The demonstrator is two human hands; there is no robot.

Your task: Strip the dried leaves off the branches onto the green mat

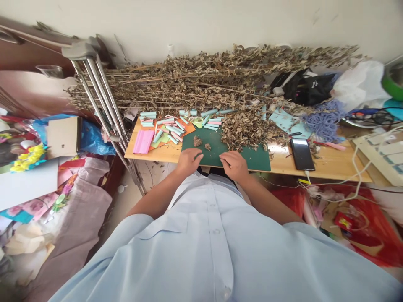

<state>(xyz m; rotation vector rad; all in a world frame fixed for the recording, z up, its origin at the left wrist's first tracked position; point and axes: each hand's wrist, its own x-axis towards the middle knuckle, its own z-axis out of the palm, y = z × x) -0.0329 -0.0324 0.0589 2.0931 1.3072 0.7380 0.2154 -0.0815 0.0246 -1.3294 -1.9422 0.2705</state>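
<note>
My left hand (189, 162) rests at the near edge of a green cutting mat (210, 156), its fingers curled in and nothing seen in them. On the mat's right side my right hand (234, 165) sits likewise closed, with no object showing between thumb and fingers. Just beyond my left hand lie a brown clump of dried leaf (197, 141) and a smaller clump (208, 147). A heap of crumbled dried leaves (242, 130) covers the mat's far right part, close beyond my right hand.
Blue and pink paper rolls (173, 128) and a pink paper stack (144, 141) lie left. Long dried plant stalks (189, 79) line the wall. A phone (302, 154) with a cable, purple yarn (325, 119) and a power strip (382, 153) are right. Metal crutches (103, 100) lean left.
</note>
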